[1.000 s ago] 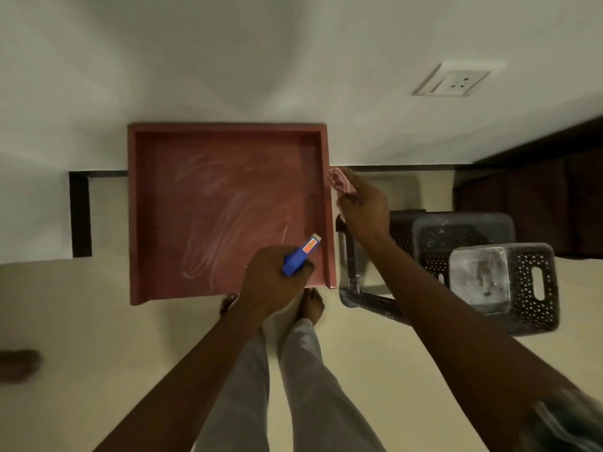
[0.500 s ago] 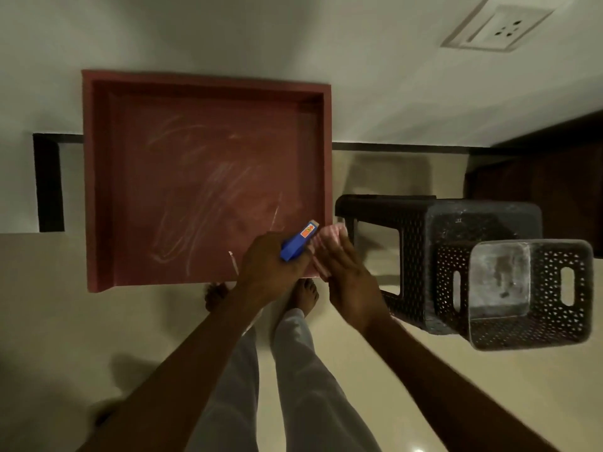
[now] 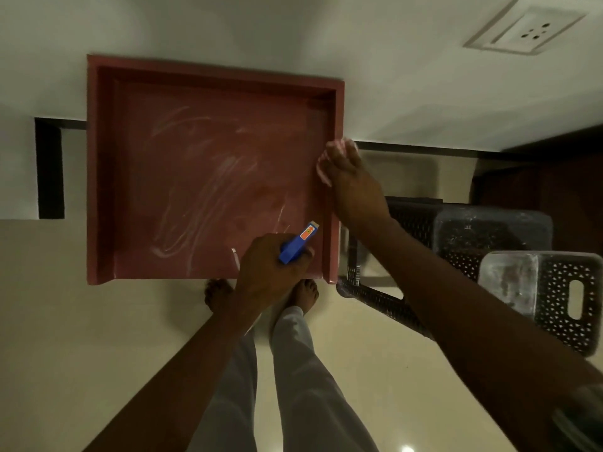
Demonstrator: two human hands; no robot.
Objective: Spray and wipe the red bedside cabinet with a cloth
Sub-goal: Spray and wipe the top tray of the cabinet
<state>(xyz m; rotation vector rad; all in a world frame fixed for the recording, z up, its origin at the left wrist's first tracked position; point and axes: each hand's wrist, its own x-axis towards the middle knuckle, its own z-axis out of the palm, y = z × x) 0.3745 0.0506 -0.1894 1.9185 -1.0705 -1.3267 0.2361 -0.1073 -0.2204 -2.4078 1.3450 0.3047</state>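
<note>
Your right hand (image 3: 354,184) presses what looks like a pink cloth (image 3: 329,158) on the red cabinet (image 3: 208,177) rim; left hand (image 3: 270,269) clamped around the blue spray bottle (image 3: 297,243).

**Both arms extended forward, both hands gripping**

Left hand (image 3: 272,267) low and near centre, fingers curled tight around a blue spray bottle (image 3: 297,243), nozzle end poking out up and to the right past the thumb side. Left forearm rising diagonally from bottom left, bare. Right hand (image 3: 354,184) higher and further forward, back of hand facing camera, fingers bent down and clamped on a pink cloth (image 3: 329,159) bunched under the fingertips. Right forearm running from lower right corner, bare, sleeve edge just visible at the frame corner. Hands apart, not touching.
</note>
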